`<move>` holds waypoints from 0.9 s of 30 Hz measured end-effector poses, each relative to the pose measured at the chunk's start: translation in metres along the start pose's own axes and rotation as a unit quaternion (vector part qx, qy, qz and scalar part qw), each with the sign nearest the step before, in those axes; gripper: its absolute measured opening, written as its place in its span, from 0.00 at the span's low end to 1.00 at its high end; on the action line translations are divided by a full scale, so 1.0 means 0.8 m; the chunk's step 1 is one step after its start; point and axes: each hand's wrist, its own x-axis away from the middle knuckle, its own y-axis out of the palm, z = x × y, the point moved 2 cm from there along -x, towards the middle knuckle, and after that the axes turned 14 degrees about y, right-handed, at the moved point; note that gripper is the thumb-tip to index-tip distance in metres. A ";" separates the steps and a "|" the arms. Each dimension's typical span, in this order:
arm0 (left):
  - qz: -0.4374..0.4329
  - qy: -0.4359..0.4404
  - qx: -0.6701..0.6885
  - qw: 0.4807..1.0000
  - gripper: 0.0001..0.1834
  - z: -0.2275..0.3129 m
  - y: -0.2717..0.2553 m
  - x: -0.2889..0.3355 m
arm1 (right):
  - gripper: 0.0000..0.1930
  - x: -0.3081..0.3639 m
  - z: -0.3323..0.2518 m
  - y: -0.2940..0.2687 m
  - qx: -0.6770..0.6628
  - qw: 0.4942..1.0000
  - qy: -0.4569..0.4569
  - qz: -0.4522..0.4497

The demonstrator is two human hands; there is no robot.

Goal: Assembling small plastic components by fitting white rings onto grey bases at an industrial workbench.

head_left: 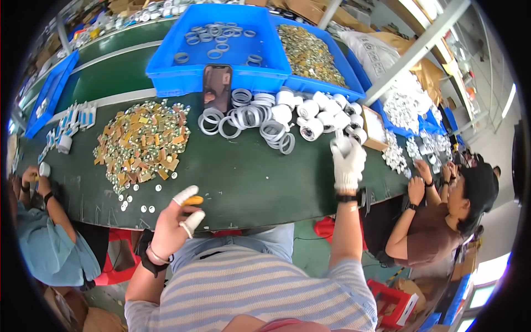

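Observation:
My left hand [176,221] is over the table's near edge, with pale and orange finger covers on its fingertips. Its thumb and fingers are apart, and nothing shows between them. My right hand [347,163], in a white knit glove, reaches to the front of a pile of white cylindrical housings [311,129]. Its fingertips blend with the white parts, so a grip cannot be made out. Left of these housings lie several grey rings [247,117], some stacked. A heap of small orange-and-green circuit boards [145,141] sits farther left, with several white discs [144,209] in front.
Behind the piles stand a blue bin [166,77] of rings and another blue bin [354,87] of small parts. A phone [217,86] leans against the first bin. A small box [376,130] is beside the housings. People work at both sides.

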 end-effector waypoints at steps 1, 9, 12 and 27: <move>-0.007 -0.006 -0.015 1.000 0.36 0.001 0.002 -0.002 | 0.25 0.020 -0.039 -0.020 -0.061 0.997 0.026 -0.032; -0.172 0.244 -0.289 0.910 0.53 0.036 0.038 -0.033 | 0.23 0.144 -0.261 -0.101 -0.347 0.761 -0.289 -0.466; -0.063 0.096 0.027 0.993 0.51 0.005 0.031 -0.022 | 0.18 0.135 -0.284 -0.041 -0.439 0.670 -0.154 -0.579; 0.045 -0.077 0.388 0.918 0.37 -0.012 -0.027 -0.001 | 0.10 0.138 -0.237 -0.002 -0.125 0.891 -0.282 -0.332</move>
